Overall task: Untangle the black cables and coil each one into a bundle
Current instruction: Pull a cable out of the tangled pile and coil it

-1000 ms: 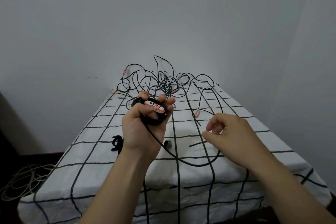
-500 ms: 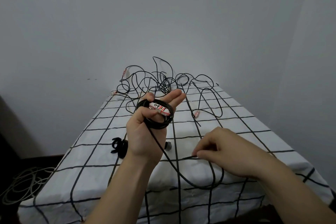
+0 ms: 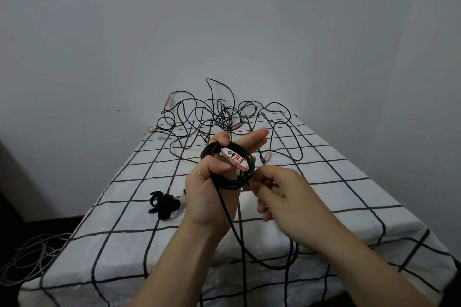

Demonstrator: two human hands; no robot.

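Head view: at centre frame I see the left hand (image 3: 212, 182) gripping a black coil (image 3: 228, 168) with a white tag (image 3: 234, 158), fingers extended behind it. The right hand (image 3: 282, 194) pinches the cable against the coil's lower right edge. The tangled cables (image 3: 224, 117) sit above, at the table's (image 3: 349, 194) far end; a bundled cable (image 3: 163, 203) lies left of the wrist.

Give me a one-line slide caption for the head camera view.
Left hand holds a coiled black cable while right hand feeds its tail, tangled cables behind.
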